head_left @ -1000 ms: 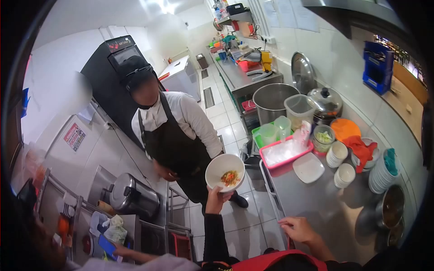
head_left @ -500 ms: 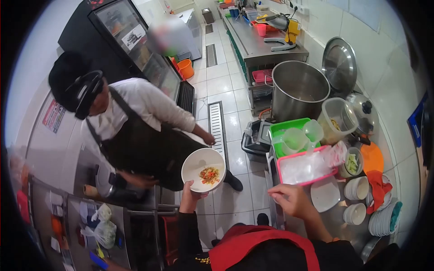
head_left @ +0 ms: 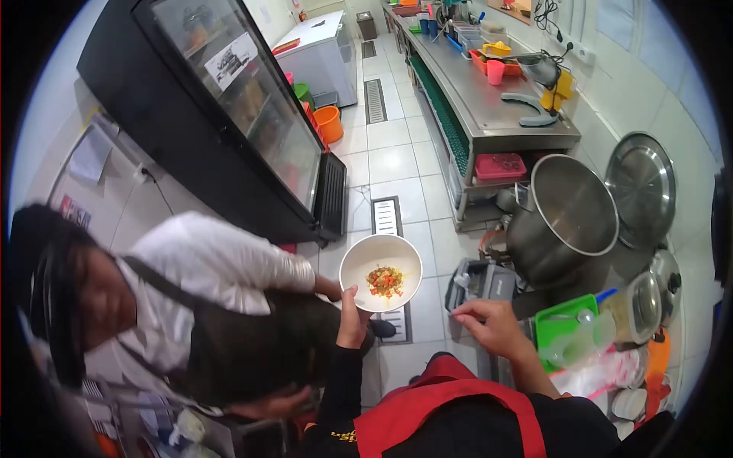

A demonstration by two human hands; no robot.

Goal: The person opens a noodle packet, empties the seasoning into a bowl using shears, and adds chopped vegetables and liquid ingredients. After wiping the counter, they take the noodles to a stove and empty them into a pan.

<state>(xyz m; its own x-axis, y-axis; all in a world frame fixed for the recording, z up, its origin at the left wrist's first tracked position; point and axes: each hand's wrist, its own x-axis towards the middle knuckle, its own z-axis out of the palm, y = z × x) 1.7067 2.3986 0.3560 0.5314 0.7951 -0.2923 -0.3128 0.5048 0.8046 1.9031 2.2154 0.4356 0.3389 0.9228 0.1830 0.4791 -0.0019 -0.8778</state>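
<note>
My left hand [head_left: 353, 320] grips the near rim of a white bowl [head_left: 350, 267], thumb over the edge. A small heap of chopped food [head_left: 385, 282], in red, orange, yellow and green bits, lies in the bottom of the bowl. The bowl is held in mid-air above the tiled floor, tilted slightly toward me. To the right, my right hand [head_left: 492, 330] hangs in the air with its fingers bent and pressed together. Nothing shows between them. It is apart from the bowl, near a grey and black bin [head_left: 482, 281].
A co-worker in a dark apron [head_left: 244, 351] stands close on the left, beside a black glass-door fridge [head_left: 252, 114]. On the right are a large steel pot [head_left: 561, 221], a green tray [head_left: 561, 328] and a plastic container [head_left: 632, 309]. A steel counter [head_left: 489, 99] runs behind; a floor drain [head_left: 388, 217] lies ahead.
My view has swung forward along the aisle. My left hand still holds the bowl, now farther right in view. The co-worker has shifted toward the lower left, nearer to me.
</note>
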